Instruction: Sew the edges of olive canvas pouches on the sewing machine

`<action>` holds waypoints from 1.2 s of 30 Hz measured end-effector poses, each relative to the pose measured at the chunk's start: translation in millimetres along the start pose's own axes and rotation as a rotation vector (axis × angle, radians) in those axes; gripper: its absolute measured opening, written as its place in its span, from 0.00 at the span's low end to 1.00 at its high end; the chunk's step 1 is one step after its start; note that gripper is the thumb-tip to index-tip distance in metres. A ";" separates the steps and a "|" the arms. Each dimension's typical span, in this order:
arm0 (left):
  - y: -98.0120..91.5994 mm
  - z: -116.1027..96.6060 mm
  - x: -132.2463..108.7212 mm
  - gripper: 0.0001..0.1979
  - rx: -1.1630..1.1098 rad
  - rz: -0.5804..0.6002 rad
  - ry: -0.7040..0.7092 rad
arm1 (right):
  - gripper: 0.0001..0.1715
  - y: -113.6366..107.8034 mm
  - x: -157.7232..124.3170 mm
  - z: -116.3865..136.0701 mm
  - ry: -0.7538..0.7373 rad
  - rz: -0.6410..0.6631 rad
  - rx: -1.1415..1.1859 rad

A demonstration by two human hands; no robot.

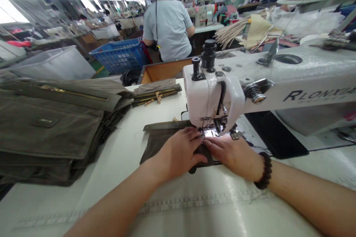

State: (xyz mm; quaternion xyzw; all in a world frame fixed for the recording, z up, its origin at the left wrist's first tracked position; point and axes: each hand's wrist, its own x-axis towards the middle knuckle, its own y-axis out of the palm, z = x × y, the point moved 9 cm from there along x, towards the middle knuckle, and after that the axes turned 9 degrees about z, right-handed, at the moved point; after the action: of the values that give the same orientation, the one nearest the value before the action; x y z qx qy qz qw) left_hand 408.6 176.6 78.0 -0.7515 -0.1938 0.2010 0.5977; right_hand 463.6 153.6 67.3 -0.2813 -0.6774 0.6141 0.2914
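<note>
A dark olive fabric piece (160,141) lies flat under the head of the white sewing machine (213,92), and a zipper strip runs along its far edge. My left hand (180,150) rests on this fabric with fingers stretched toward the needle area and the thumb apart. On the other side of the fabric, my right hand (236,155) lies flat, its fingertips close to the left ones beside the lit presser foot. A dark beaded bracelet (264,170) circles my right wrist. The needle itself is hidden behind the machine head and my fingers.
To the left a pile of olive bag panels (50,126) covers the table side. Zipper pieces (157,94) with gold pulls lie behind the fabric. A ruler scale (189,203) marks the table's front. Beyond are a blue crate (119,55) and a seated co-worker (169,29).
</note>
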 end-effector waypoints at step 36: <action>2.0 -21.5 -32.3 0.11 -0.142 -0.334 0.211 | 0.16 -16.1 -21.0 41.5 -0.403 -0.211 -0.002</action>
State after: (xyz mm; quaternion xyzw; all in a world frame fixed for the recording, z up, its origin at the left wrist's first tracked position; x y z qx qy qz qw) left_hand 392.9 141.3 82.6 -0.7658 -0.2659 0.0051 0.5855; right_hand 446.7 108.9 79.1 -0.0808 -0.7481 0.6234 0.2127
